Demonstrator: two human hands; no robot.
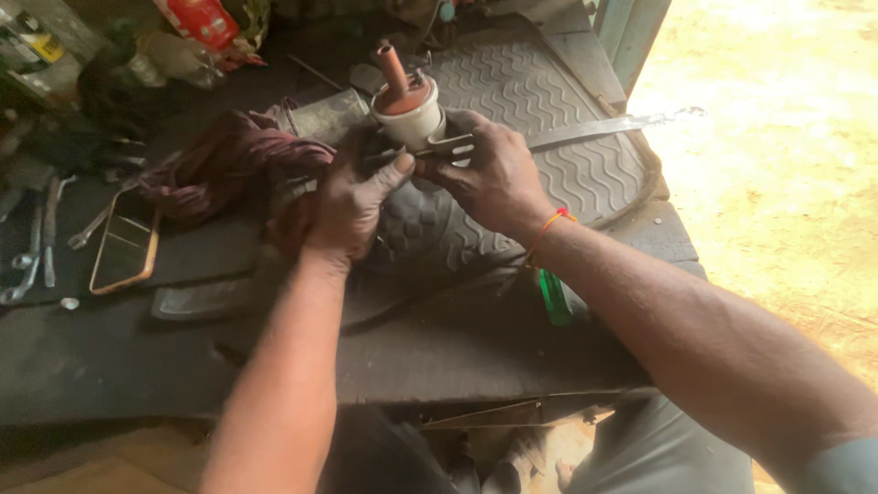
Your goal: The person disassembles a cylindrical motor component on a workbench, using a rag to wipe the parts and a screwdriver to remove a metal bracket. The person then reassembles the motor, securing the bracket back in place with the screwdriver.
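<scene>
- While your left hand [352,206] and right hand [489,174] meet over the rubber mat [558,119], both pinch a white cup-shaped part [412,117] between them.
- Beside your left hand lies a maroon rag [229,160].
- Wrenches [37,247] lie far left.

Both hands [352,206] [489,178] crowd the white part [412,114] at the middle of the bench, and the left side is boxed in: a maroon rag [224,160] lies just beside the left hand, with a mirror [123,242] and spanners [32,252] further left. Far side is cluttered with packets [197,23]. To the right, the ribbed mat [585,155] lies open except for a long metal strip [604,128] across it; the near bench top [137,357] is bare.
</scene>
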